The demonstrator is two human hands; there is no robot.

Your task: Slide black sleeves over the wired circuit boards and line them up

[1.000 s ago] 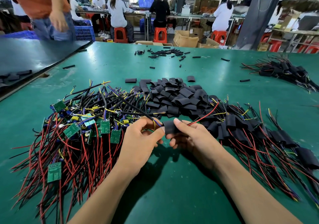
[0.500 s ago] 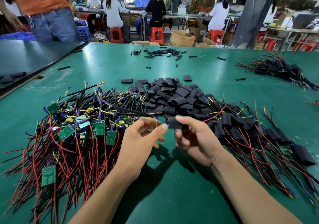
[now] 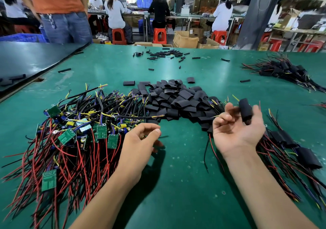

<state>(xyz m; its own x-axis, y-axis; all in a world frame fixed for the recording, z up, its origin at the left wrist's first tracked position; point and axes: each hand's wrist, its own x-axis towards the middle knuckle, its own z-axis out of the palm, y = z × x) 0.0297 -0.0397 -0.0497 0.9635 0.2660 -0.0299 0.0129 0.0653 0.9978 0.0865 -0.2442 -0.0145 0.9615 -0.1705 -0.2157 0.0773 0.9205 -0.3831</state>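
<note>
Apart now, the hands have separated. Left hand [image 3: 141, 140] hangs loosely curled and empty beside the bare circuit boards [image 3: 67, 137] near the surface's [image 3: 176, 184] left edge. Right hand [image 3: 236, 128], palm up, pinches a blurred sleeved board [image 3: 245, 111]. Finished boards [image 3: 307, 158] crowd the right edge. The loose sleeve pile [image 3: 176, 101] lies beyond.

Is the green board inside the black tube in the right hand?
Inside, it seems: the black sleeve in the right hand shows no green, and red and black wires trail out below.
</note>
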